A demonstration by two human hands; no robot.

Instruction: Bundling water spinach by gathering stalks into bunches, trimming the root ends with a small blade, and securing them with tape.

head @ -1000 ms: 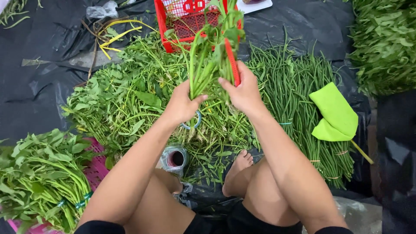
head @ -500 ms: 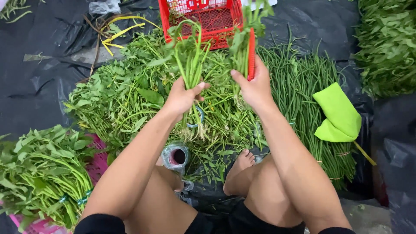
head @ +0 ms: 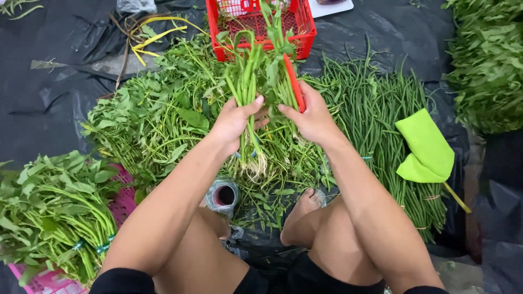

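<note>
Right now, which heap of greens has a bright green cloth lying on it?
The long thin beans, on the right of the person's hands. The bright green cloth lies across them; the leafy heap in the middle and the tied bundles at the left have none.

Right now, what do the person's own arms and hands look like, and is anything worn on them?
Both arms are bare from the shoulder area down; no sleeves, gloves, watch, rings or bands show. The left hand and right hand are uncovered, with short, plain nails. The only clothing in view is black fabric at the bottom edge of the picture, near the upper arms and lap.
</note>
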